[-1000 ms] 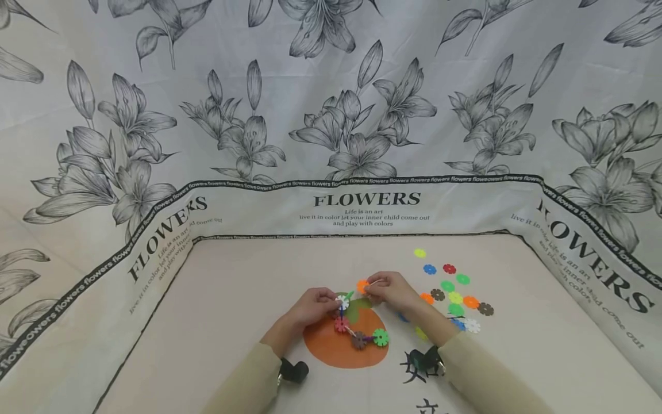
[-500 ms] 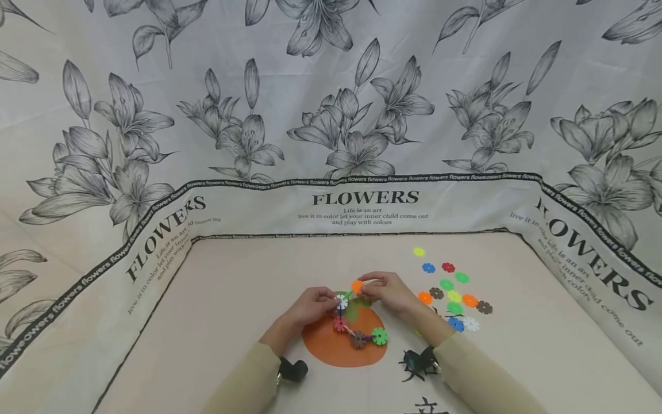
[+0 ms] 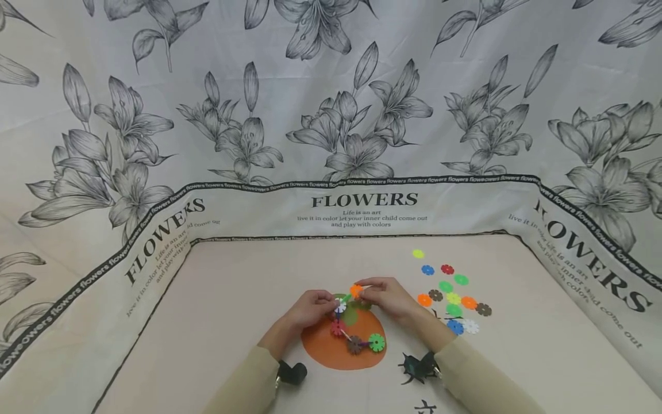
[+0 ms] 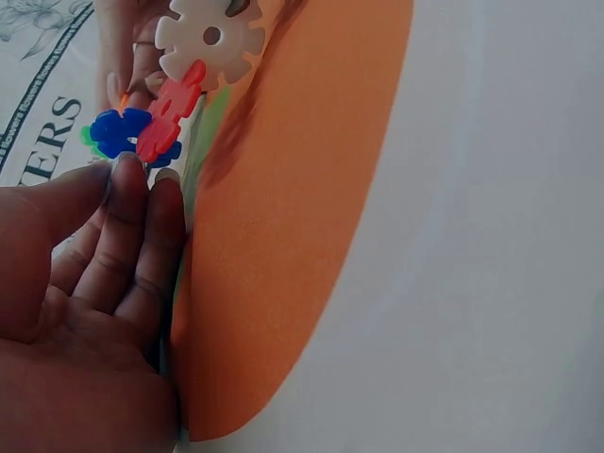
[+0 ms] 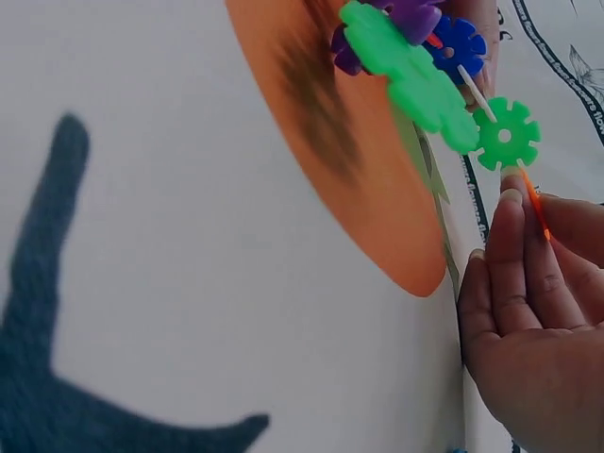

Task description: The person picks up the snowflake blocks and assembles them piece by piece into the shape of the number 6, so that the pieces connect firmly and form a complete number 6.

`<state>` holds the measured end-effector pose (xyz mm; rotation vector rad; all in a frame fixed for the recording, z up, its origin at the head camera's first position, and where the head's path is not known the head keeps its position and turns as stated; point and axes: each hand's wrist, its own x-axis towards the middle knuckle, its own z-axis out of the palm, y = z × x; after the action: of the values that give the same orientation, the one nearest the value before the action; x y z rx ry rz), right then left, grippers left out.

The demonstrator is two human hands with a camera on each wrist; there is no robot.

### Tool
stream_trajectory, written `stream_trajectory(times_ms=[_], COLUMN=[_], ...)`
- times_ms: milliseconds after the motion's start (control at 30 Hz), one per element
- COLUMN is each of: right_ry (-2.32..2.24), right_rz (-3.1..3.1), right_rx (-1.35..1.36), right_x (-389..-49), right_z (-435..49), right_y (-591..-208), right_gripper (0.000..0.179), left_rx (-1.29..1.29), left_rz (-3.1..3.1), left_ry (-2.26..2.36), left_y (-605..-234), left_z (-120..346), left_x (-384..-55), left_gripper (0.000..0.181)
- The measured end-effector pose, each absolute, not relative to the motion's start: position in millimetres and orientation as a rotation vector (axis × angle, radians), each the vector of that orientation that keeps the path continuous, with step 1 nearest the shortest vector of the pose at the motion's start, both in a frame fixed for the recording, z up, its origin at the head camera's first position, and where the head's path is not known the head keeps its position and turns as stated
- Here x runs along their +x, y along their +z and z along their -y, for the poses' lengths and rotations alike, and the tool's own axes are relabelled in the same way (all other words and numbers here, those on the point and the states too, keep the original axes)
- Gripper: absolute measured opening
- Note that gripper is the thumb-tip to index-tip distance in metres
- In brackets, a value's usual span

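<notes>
Flower-shaped slotted plastic discs form a chain held in the air over an orange-coloured round print. My left hand pinches its upper end, near the white disc; in the left wrist view the thumb and fingers close on a blue disc. From there the chain hangs through a red disc and a brown disc to a green disc. My right hand pinches an orange disc. Seen edge-on from the right wrist, that orange disc meets the slotted rim of a small green disc.
Loose discs in several colours lie scattered to the right of the hands, among them a yellow disc and a brown disc. The orange print lies flat on the pale tabletop cloth. Flower-patterned curtain encloses the back and sides.
My right hand has brought the orange disc leftward and slightly down, from apart to against the green disc at the chain's upper end. The left hand has stayed nearly still.
</notes>
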<state>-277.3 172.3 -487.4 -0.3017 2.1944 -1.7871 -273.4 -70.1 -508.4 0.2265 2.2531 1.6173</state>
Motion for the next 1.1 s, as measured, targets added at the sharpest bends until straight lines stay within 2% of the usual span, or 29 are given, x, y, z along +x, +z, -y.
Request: stream_trajectory(times_ms=[367,833,1100], right_ry=[-1.765,-1.880,-1.836], right_rz=[-2.230,-2.134,-2.150], right_rx=[-0.330,-0.202,-0.231], right_x=[-270.0,-270.6,-274.4], right_z=[-163.0,-162.3,-164.5], right_y=[-490.9,-493.4,-489.4], right_gripper=[0.037,0.030,0.033], left_rx=[0.247,0.199,0.179], left_rz=[-2.278,-2.287,-2.297], left_ry=[1.603,1.679,1.675], left_y=[-510.0,-510.0,-509.4], left_z=[76.3,63.3,61.3], left_x=[-268.1,-263.6,-266.3], left_gripper=[0.020,0.018,0.018])
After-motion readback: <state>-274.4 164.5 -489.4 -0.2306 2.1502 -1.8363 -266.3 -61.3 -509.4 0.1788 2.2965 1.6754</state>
